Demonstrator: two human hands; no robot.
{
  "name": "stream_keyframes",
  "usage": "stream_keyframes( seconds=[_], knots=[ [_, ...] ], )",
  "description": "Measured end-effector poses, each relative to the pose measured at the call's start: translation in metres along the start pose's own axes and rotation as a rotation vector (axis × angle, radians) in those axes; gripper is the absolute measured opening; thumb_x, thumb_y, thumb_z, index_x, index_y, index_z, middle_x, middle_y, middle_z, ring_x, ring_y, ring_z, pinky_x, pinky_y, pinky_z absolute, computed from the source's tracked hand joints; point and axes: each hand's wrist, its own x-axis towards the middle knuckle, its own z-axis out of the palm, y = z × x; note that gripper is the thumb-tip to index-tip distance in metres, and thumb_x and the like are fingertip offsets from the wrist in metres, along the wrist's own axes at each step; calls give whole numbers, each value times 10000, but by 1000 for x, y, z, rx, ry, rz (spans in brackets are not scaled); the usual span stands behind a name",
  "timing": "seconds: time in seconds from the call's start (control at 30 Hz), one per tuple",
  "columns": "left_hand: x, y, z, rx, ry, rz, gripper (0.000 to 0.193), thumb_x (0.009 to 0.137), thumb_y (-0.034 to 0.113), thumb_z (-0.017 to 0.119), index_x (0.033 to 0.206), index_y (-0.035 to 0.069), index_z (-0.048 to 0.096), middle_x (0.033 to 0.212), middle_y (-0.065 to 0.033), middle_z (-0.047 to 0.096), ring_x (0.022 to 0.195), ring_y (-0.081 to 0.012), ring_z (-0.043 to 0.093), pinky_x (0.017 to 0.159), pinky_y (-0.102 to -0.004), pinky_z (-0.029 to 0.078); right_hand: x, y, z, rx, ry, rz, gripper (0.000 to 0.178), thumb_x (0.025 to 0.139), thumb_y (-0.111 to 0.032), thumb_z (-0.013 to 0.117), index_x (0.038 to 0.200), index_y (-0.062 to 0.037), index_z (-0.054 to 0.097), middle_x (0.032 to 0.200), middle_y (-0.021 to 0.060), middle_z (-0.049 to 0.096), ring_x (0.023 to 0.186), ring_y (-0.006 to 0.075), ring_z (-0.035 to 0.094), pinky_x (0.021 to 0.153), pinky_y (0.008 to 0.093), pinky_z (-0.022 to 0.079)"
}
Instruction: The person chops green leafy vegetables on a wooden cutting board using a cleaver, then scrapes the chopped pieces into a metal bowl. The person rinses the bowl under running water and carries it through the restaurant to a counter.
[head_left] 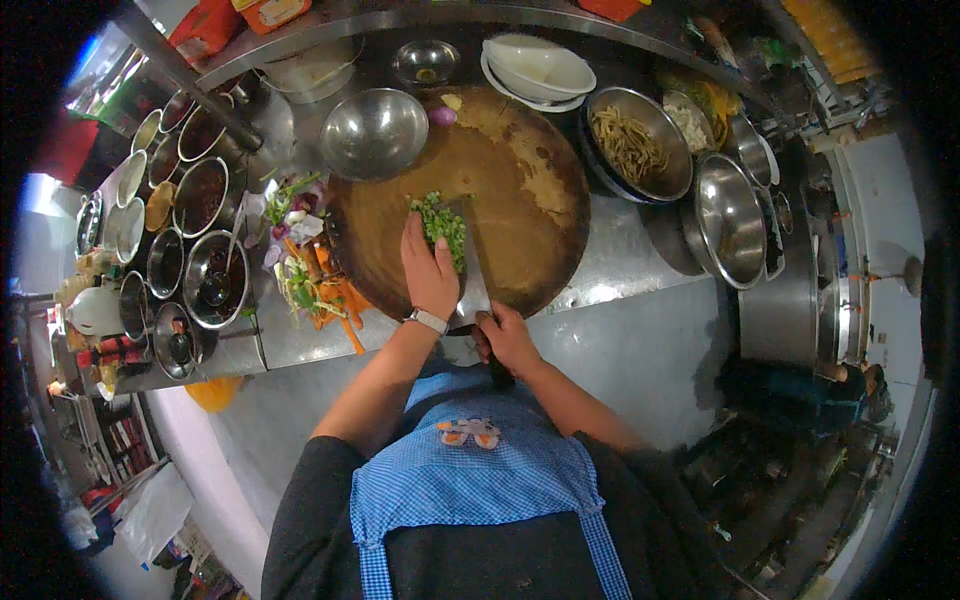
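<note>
A round wooden chopping board (530, 240) lies on the steel counter in front of me. On its middle sits a small heap of chopped green vegetable (440, 225). My left hand (430, 275) rests flat along the heap's left and near side, fingers stretched out and pointing away from me. My right hand (507, 340) grips the handle of a cleaver (472, 265) at the board's near edge. The cleaver's broad blade points away from me, along the right side of the greens, so the heap lies between blade and left palm.
An empty steel bowl (375, 133) stands at the board's far left, near a purple onion piece (442, 116). Vegetable scraps (305, 270) lie left of the board. Several sauce bowls (200, 195) crowd the left. A bowl of brownish strips (632, 145) and a white bowl (540, 68) stand beyond the board.
</note>
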Motion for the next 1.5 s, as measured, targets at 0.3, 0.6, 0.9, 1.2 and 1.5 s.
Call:
stream_keyframes(
  seconds=[0.3,0.6,0.9,1.2,1.5],
  knots=[
    [29,31,-13,-190,27,-11,486,950,193,417,1358,-49,313,1382,-248,349,1279,-403,312,1078,-442,232,-1,-61,-11,127,-35,128,141,932,-132,479,826,-40,471,613,60,491,453,148,466,415,286,387],
    [128,16,-39,171,-82,225,923,803,342,687,1396,-99,133,1434,-334,153,1332,-450,189,1093,-463,219,68,-180,5,290,-201,154,107,913,-109,500,860,-50,429,660,50,469,509,136,469,445,284,399],
    [184,-3,-7,234,-45,162,935,813,438,659,1379,-125,172,1394,-342,246,1300,-459,253,1079,-469,253,108,-197,-2,234,-182,114,122,886,-110,517,836,-47,426,678,52,479,523,129,468,446,279,417],
    [221,-53,-13,817,18,254,817,769,457,691,1272,-103,373,1188,-272,488,1119,-396,449,984,-445,356,44,-165,-61,178,-431,103,164,902,-136,513,790,-26,464,654,82,500,499,149,484,454,311,421],
    [176,-4,-41,231,-31,506,106,869,143,593,868,37,605,853,-146,576,829,-356,537,748,-434,435,-26,-55,-139,108,373,122,162,915,-172,537,865,-34,469,645,53,517,489,144,513,454,301,443]
  ],
)
